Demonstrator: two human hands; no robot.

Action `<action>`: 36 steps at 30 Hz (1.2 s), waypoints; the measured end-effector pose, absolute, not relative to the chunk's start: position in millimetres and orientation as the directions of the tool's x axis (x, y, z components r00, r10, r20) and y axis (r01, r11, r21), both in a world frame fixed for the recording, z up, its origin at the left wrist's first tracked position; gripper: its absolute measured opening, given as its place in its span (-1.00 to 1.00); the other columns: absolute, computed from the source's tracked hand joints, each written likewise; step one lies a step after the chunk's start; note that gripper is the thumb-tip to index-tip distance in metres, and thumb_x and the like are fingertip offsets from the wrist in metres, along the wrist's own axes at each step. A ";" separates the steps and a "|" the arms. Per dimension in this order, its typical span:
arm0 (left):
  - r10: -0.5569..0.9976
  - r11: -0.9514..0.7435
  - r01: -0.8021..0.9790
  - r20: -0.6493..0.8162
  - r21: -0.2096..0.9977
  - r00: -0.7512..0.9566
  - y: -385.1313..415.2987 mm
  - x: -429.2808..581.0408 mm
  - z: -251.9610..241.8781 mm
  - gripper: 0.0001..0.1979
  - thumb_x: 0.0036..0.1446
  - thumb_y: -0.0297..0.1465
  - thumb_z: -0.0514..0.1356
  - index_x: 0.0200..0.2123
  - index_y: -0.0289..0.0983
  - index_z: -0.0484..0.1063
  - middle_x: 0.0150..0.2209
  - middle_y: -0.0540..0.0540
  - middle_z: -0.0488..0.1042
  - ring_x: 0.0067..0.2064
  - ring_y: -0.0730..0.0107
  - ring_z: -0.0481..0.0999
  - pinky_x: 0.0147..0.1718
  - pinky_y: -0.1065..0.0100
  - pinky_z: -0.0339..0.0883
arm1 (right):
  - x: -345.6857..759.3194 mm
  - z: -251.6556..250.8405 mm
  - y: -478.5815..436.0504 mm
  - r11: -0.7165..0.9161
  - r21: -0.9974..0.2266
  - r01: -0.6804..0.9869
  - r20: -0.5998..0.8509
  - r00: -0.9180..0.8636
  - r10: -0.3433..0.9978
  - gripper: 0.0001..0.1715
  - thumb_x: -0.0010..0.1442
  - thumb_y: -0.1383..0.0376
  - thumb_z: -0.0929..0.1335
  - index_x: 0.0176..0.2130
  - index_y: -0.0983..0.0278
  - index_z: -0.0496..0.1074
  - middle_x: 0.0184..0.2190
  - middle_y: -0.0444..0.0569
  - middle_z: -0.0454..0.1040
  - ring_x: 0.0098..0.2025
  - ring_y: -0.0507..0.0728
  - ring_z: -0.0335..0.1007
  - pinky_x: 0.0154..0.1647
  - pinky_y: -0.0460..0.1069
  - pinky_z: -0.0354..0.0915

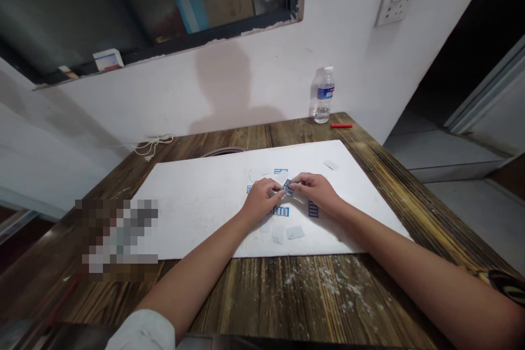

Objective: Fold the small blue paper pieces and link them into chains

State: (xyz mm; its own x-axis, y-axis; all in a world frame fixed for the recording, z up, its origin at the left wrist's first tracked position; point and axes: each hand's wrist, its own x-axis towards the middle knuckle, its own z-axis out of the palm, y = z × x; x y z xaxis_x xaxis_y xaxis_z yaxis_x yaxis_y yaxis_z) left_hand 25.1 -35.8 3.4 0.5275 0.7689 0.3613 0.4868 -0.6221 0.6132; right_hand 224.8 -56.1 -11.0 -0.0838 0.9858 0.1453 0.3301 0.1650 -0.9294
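Both hands meet over the middle of a white board [197, 202] on a wooden table [287, 295]. My left hand [260, 199] and my right hand [315, 188] pinch one small blue-printed card piece [289, 187] between their fingertips. Around them lie more small pieces: blue-printed ones [281, 211] under my left hand, another blue-printed piece [313, 209] under my right wrist, one more [280, 171] beyond the hands, and pale blank ones [294, 232] nearer me.
A water bottle [324, 95] stands at the back of the table by the wall, with a red pen [341, 126] beside it. A white cord [153, 145] lies at the back left. A blurred patch covers the table's left part.
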 end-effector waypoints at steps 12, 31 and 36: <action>0.760 -0.644 0.535 0.381 0.547 0.526 -32.2 24.4 -2.5 -0.87 0.13 -0.36 0.24 -0.46 -0.24 0.47 -0.41 -0.01 0.54 -0.30 0.33 0.48 -0.22 0.29 0.26 | 228.1 0.6 -55.7 0.234 -0.840 0.489 0.195 -0.131 0.972 -0.80 0.09 0.17 0.39 -0.32 0.22 0.57 -0.31 -0.03 0.56 -0.29 0.13 0.40 -0.26 0.00 0.27; 0.883 -0.464 0.510 0.338 0.724 0.325 -29.6 23.1 -6.1 -0.86 0.08 -0.32 0.24 -0.46 -0.25 0.48 -0.40 -0.03 0.50 -0.32 0.36 0.48 -0.30 0.34 0.35 | 245.9 18.7 -76.2 0.278 -0.250 0.928 -0.044 -0.297 0.954 -0.76 -0.21 0.32 0.57 -0.44 0.23 0.55 -0.34 0.06 0.52 -0.26 0.24 0.39 -0.41 -0.01 0.15; 0.892 -0.445 0.509 0.319 0.737 0.319 -27.2 21.6 -9.5 -0.84 0.09 -0.28 0.25 -0.44 -0.24 0.49 -0.42 -0.03 0.50 -0.33 0.35 0.50 -0.35 0.35 0.35 | 246.2 17.6 -70.2 0.165 -0.515 0.841 -0.035 -0.214 0.976 -0.90 -0.12 0.41 0.48 -0.51 0.21 0.53 -0.49 -0.06 0.53 -0.45 0.12 0.37 -0.50 -0.05 0.11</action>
State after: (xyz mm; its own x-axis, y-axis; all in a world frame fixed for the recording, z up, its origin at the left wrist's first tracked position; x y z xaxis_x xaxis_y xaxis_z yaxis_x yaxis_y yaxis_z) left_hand 21.6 -27.2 -9.5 0.3186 0.8925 0.3193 0.5089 -0.4452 0.7367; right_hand 246.2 -70.2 17.6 -0.2137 0.9763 -0.0352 0.8410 0.1655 -0.5151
